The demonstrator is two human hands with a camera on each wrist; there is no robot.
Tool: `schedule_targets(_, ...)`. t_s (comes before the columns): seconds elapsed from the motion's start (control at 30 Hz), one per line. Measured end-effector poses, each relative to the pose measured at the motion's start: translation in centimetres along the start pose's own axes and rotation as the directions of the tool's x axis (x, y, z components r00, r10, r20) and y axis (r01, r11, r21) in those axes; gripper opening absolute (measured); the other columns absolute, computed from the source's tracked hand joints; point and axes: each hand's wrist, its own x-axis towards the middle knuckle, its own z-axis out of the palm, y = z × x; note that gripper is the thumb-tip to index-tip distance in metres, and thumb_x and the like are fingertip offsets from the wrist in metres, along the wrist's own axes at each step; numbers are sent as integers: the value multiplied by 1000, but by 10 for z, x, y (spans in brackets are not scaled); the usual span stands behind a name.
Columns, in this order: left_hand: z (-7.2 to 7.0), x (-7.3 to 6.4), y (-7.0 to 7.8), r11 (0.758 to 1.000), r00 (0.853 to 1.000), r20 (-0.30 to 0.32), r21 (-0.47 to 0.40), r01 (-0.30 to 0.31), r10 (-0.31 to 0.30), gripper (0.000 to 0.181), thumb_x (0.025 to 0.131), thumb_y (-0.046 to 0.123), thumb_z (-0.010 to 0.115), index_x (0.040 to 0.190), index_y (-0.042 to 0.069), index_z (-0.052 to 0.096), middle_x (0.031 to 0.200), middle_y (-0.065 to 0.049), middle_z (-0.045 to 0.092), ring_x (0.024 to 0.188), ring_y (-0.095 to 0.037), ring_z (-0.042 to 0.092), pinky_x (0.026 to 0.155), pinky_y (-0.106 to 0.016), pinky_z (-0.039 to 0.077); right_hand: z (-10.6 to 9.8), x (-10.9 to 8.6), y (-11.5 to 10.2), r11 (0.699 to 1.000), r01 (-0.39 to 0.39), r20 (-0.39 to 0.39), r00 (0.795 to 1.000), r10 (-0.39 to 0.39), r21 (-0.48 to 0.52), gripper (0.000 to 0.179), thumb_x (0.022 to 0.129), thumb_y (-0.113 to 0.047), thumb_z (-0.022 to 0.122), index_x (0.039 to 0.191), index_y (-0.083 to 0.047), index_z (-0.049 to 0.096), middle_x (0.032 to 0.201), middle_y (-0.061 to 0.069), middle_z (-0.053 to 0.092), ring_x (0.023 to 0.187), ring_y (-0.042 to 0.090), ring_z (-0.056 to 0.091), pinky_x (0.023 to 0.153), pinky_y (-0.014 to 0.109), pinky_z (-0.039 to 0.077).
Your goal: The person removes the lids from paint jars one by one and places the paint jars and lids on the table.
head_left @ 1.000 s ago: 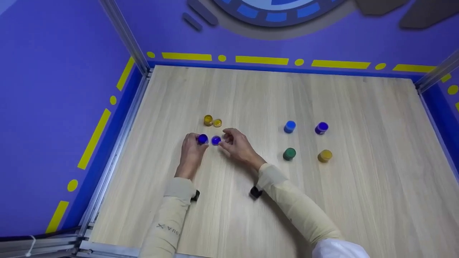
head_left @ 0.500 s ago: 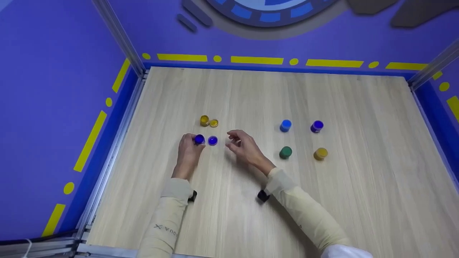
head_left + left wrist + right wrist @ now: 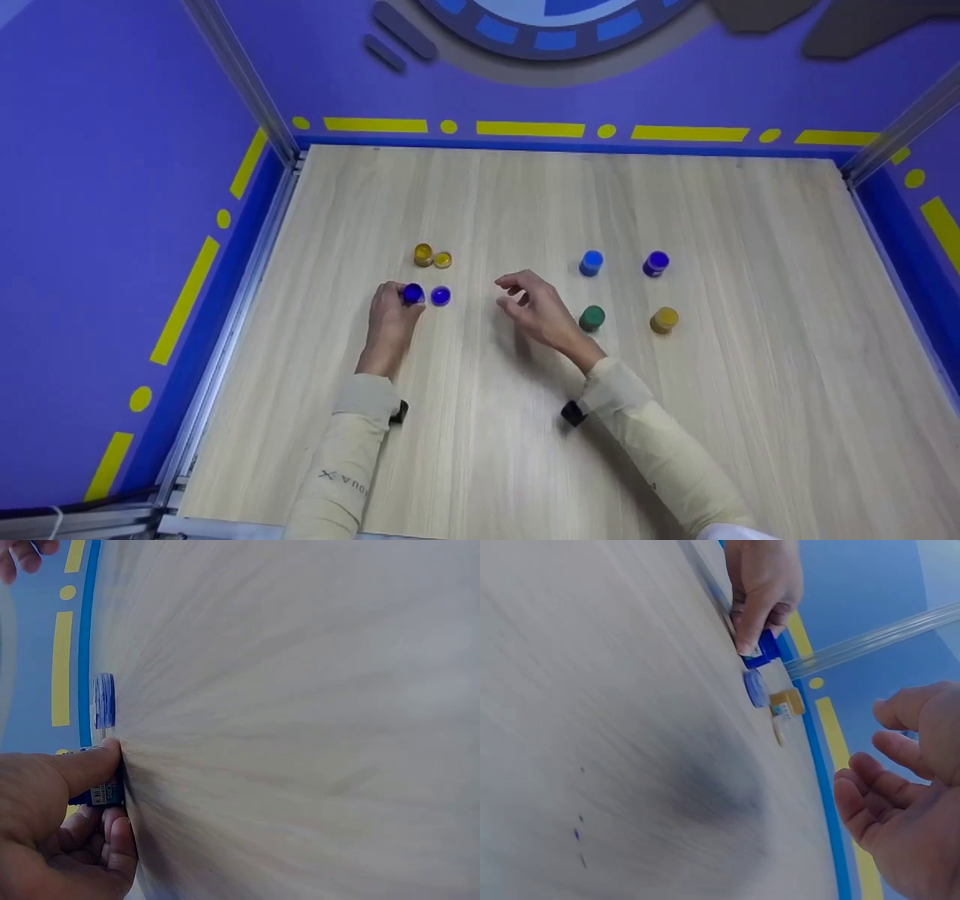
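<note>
My left hand (image 3: pixel 390 324) grips an uncapped small paint jar (image 3: pixel 413 293), violet-blue inside, between thumb and fingers; it stands on the table. Its label shows in the left wrist view, where the thumb (image 3: pixel 94 767) lies across the jar. Just right of the jar is a round violet-blue lid (image 3: pixel 441 296), touched by neither hand. My right hand (image 3: pixel 541 309) is off to the right above the table, fingers loosely bent and nothing between them. Behind the held jar sits an uncapped yellow paint jar (image 3: pixel 423 255) with its yellow lid (image 3: pixel 443 259) beside it.
To the right stand several capped jars: a light blue jar (image 3: pixel 591 262), a violet jar (image 3: pixel 655 263), a green jar (image 3: pixel 592 318) close to my right wrist, and a yellow jar (image 3: pixel 664 320). Blue panels (image 3: pixel 375 90) border the wooden table (image 3: pixel 480 450).
My right hand has drawn away from the violet-blue lid toward the right, leaving it on the table. The left hand keeps its grip on the jar. The head view has shifted slightly.
</note>
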Motion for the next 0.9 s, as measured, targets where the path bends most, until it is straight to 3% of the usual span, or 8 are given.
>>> schedule_targets(0.23,-1,1,-1,1000,1000,-1,-7,-17,17,32,94,5,73,119,-5,56,116,-17,55,110,-29,54,99,-42,44,-32,-17,-1,992,57,-93,993,-68,-114,22,97,-5,69,119,2,69,118,18,66,107,42,60,84,52,53)
schedule_targets(0.53,0,1,0,1000,1000,15,12,4,-5,33,96,6,72,121,-5,54,121,-18,54,115,-30,53,102,-42,44,-66,-37,2,949,-25,-217,975,-46,-314,21,95,-6,72,115,2,71,122,19,65,119,38,54,101,52,43)
schedule_targets(0.7,0,1,0,1000,1000,20,15,10,-10,33,96,6,71,121,-5,53,120,-18,53,115,-30,53,102,-42,44,-77,-46,8,923,-99,-257,966,0,-371,29,94,-10,74,119,6,69,127,24,63,121,41,52,104,53,40)
schedule_targets(0.9,2,2,-1,1000,1000,3,18,-14,14,31,94,5,72,118,-5,55,118,-19,55,113,-31,54,101,-43,44,-81,-57,16,890,-229,-245,960,138,-394,42,98,-22,72,129,5,64,134,27,57,125,42,49,107,55,39)
